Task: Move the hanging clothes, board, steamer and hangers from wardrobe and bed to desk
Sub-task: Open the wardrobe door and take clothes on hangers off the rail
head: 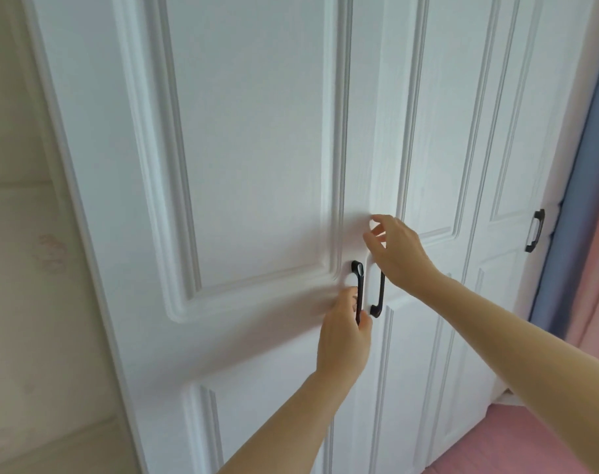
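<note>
My left hand (344,331) curls round the left door handle (358,289) at frame centre, ready to pull. My right hand (395,249) hovers over the right handle (379,295), fingers loosely spread, holding nothing. The white panelled wardrobe (250,165) fills the frame, doors closed, so the clothes inside stay hidden.

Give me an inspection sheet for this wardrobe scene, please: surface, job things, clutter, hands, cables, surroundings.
Surface: white panelled wardrobe doors, shut.
Job's things: clothes, board, steamer, hangers: nothing seen.
Clutter: nothing seen.
Grippers: left hand curled round the left black handle; right hand open, fingers spread above the right black handle, not gripping it.
Cables: nothing seen.
Surroundings: third handle far right; blue and pink curtain; pink floor; pale wall left.
</note>
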